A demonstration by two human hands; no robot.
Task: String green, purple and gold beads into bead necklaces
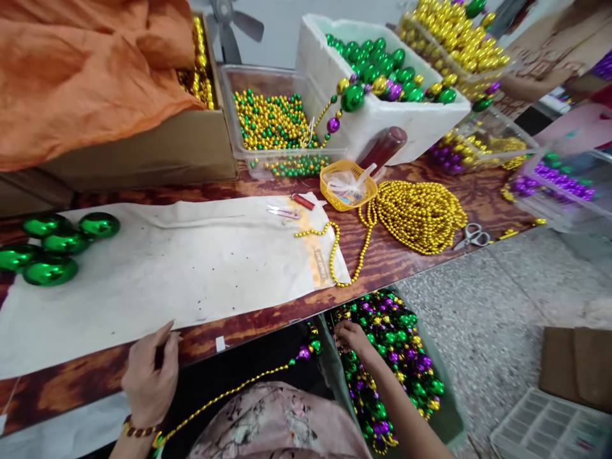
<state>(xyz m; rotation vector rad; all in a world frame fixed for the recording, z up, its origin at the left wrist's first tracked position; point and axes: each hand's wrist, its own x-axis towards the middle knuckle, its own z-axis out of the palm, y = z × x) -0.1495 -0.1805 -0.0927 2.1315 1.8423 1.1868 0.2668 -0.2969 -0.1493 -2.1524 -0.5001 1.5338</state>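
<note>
My left hand hangs by the table's front edge, thumb and forefinger apart, with nothing visible between them. A gold bead strand runs from beside my left wrist across my lap. Larger green and purple beads are at its far end. My right hand is over a dark green bin, close to its left rim, with fingers curled together. Whatever they grip is too small to make out. Inside the bin lies a heap of green, purple and gold bead necklaces.
On the wooden table lie a white cloth, several large green beads, thread snips, a coiled gold bead chain, scissors and a yellow basket. Bead-filled containers line the back. Another person is at right.
</note>
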